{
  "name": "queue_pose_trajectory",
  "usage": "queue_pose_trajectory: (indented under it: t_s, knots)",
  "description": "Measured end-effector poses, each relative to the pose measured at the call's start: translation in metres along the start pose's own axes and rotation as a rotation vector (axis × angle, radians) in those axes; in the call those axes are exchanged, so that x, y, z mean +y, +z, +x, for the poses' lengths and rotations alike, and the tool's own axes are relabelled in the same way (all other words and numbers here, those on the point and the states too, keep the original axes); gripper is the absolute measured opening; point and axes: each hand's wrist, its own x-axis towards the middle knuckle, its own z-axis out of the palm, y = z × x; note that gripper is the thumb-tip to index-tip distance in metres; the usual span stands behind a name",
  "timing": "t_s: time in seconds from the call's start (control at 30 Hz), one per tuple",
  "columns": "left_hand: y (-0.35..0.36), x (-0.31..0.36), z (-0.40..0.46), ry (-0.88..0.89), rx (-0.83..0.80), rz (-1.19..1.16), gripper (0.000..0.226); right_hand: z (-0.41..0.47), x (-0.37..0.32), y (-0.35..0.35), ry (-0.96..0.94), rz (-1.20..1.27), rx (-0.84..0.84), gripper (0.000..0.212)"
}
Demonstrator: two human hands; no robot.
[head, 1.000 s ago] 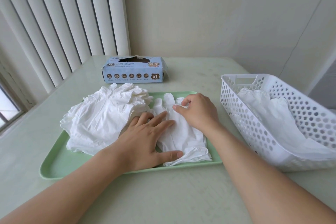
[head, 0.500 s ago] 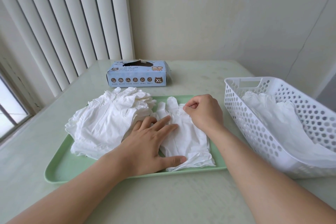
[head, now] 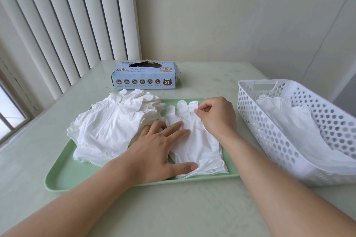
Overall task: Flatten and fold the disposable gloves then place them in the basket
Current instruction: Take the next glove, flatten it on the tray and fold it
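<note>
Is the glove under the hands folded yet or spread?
Spread: the glove lies flat on the tray, fingers extended.

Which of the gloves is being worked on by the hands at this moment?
The single glove lying flat on the tray's right part: the left hand presses it, the right hand pinches its fingers. The pile and basket gloves lie untouched.

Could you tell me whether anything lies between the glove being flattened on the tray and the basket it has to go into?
Nothing visible does. The glove lies on the green tray under both hands; only bare table separates the tray from the white basket to its right.
</note>
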Motion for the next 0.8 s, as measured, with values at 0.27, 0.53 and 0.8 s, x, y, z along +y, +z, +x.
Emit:
queue_pose_trajectory:
  t_s: [0.27, 0.53, 0.8]
  knots:
    - [0.000, 0.000, 0.000, -0.008, -0.013, 0.002, 0.092, 0.001, 0.004, -0.001, -0.004, 0.053, 0.075, 0.004]
    - [-0.004, 0.002, -0.001, -0.015, -0.029, 0.003, 0.092, 0.010, 0.004, -0.011, -0.057, -0.154, 0.039, 0.023]
    - [-0.002, -0.004, 0.000, 0.015, 0.229, -0.121, 0.070, 0.010, 0.019, -0.017, -0.059, -0.308, -0.060, 0.010]
